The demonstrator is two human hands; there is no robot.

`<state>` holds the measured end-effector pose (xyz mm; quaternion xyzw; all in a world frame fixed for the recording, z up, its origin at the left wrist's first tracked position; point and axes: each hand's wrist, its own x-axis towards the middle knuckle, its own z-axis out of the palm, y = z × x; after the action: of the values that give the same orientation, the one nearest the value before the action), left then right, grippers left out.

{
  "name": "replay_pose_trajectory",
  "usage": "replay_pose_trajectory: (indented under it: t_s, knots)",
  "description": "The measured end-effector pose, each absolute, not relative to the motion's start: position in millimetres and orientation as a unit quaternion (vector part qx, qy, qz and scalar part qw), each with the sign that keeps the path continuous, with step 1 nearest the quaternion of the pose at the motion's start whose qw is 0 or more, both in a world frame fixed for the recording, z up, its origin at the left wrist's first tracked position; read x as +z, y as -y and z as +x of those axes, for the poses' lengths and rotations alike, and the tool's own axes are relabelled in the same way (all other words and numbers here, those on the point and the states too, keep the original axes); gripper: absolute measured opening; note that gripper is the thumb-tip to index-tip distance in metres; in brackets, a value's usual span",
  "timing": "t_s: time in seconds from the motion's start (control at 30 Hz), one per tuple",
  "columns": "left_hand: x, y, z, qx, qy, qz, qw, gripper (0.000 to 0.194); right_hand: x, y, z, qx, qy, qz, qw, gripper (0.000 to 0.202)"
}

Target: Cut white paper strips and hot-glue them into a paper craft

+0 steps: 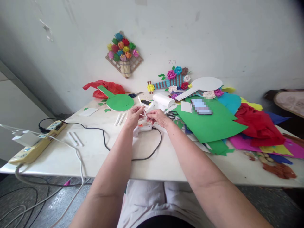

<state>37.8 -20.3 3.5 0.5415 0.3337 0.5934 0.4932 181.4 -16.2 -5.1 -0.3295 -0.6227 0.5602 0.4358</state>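
"Head view, one entry: what do I list?"

"Thin white piece (144,112), at my fingertips, near the white corded tool (145,128). Left hand (135,116): pinching it. Right hand (158,117): fingers beside it, grip unclear."

"Step?"

"Close fingertip handling, I judge; the next move calls for light, steady fingers. Also listed: white strips (78,138), lying flat, leftward."

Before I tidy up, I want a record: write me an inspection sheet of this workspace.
Surface: pale table, green scraps toward the left.
Job's things: white piece between the hands; corded white tool nearby.
Clutter: phone on green sheets; scissors.
Hands: left hand and right hand meet fingertip to fingertip; exact grips unclear.
Cables: black cable passes under left forearm; white cable hangs over front edge.
Surroundings: wall with flower ornament.
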Motion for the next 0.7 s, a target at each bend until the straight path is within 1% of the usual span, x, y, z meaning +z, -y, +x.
replay_pose_trajectory:
  t_s: [0.17, 0.43, 0.7]
  knots:
    - [4.5, 20.7, 36.5, 0.584, -0.371, 0.553, 0.463, 0.028, -5.9, 15.3, 181.7, 0.519, 0.647, -0.342, 0.441, 0.012]
    - [5.4, 22.5, 34.4, 0.564, -0.394, 0.552, 0.470, 0.030, -3.4, 17.4, 186.5, 0.515, 0.656, -0.356, 0.421, 0.013]
    - [1.5, 20.2, 36.0, 0.568, -0.405, 0.536, 0.476, 0.034, 1.8, 22.8, 182.5, 0.404, 0.715, -0.402, 0.406, 0.018]
